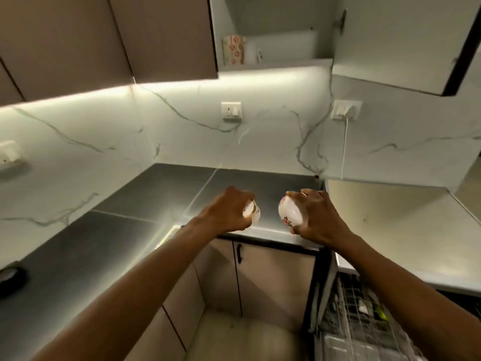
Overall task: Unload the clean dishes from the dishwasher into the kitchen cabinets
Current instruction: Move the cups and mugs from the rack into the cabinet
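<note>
My left hand grips a small white cup with a gold rim, tipped on its side. My right hand holds a white cup with a floral print, also tilted. Both are above the front edge of the dark grey countertop. The upper cabinet stands open straight ahead, and a floral mug sits on its shelf at the left. The dishwasher rack is pulled out at the lower right, with wire tines and some items in it.
The open cabinet door hangs at the upper right. Closed upper cabinets run along the left. Wall sockets sit on the marble backsplash, one with a white cable. A light counter lies right. Base cabinet doors are below.
</note>
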A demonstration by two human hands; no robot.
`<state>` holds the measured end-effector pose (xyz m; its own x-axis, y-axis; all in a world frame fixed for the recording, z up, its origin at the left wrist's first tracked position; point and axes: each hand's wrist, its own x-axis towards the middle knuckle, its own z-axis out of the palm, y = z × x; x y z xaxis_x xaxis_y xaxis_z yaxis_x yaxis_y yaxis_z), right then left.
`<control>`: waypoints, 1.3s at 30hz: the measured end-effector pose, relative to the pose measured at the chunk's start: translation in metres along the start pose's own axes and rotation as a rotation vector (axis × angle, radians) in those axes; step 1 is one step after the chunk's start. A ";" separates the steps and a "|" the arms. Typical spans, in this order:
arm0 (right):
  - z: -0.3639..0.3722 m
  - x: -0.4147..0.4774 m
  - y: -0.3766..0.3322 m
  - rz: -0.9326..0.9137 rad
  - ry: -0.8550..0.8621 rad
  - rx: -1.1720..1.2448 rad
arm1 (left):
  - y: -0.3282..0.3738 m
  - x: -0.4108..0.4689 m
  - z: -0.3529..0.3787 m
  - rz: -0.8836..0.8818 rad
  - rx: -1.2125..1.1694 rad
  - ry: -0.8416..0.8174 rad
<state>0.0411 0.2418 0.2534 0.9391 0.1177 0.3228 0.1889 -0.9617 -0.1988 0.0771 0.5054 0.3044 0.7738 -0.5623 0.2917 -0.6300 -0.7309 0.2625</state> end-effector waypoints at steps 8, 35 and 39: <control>-0.071 0.130 -0.032 -0.071 0.193 -0.066 | -0.021 0.079 -0.106 0.104 0.110 0.240; -0.208 0.491 0.025 -0.016 0.640 -0.093 | -0.105 0.472 -0.287 0.393 0.202 0.524; -0.207 0.524 0.037 0.011 0.617 -0.116 | -0.121 0.521 -0.289 0.397 0.206 0.506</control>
<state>0.4804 0.2171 0.6063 0.5955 -0.0234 0.8030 0.1155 -0.9867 -0.1143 0.5380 0.4129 0.6905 0.3289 -0.5899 0.7375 -0.7959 -0.5935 -0.1198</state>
